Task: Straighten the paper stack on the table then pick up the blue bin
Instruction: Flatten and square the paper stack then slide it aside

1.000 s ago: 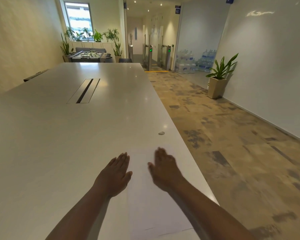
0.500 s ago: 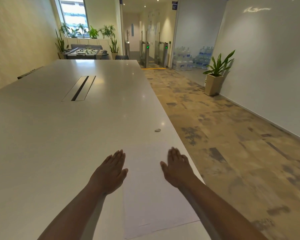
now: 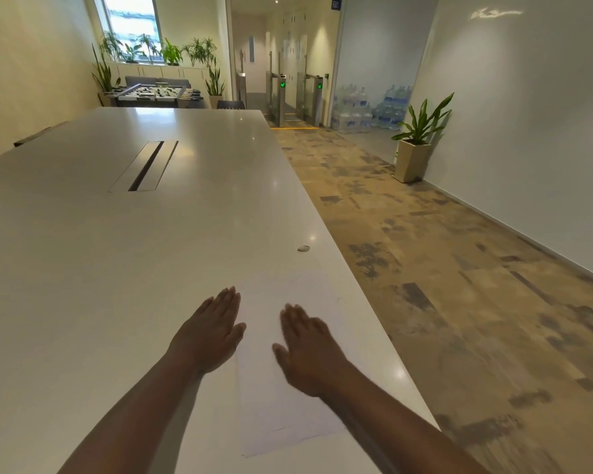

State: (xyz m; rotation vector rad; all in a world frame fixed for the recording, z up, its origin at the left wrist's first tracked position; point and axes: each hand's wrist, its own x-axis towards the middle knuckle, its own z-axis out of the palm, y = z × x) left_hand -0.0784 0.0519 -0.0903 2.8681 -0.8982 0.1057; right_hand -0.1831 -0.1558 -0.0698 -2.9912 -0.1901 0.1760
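Note:
A stack of white paper (image 3: 288, 292) lies flat near the right edge of the long white table (image 3: 117, 268); a few sheet corners stick out unevenly at its near end. My left hand (image 3: 209, 333) rests flat along the stack's left edge, fingers together and extended. My right hand (image 3: 308, 350) lies flat on top of the sheets, fingers pointing away from me. Neither hand holds anything. No blue bin is in view.
A small round metal disc (image 3: 303, 248) sits on the table beyond the paper. A cable slot (image 3: 144, 171) runs along the table's middle. The table's right edge drops to carpeted floor. A potted plant (image 3: 415, 145) stands by the right wall, water bottles (image 3: 370, 111) behind it.
My right hand slid left from the stack's right edge onto the middle of the paper. My left hand stayed at the left edge. The view tilted slightly.

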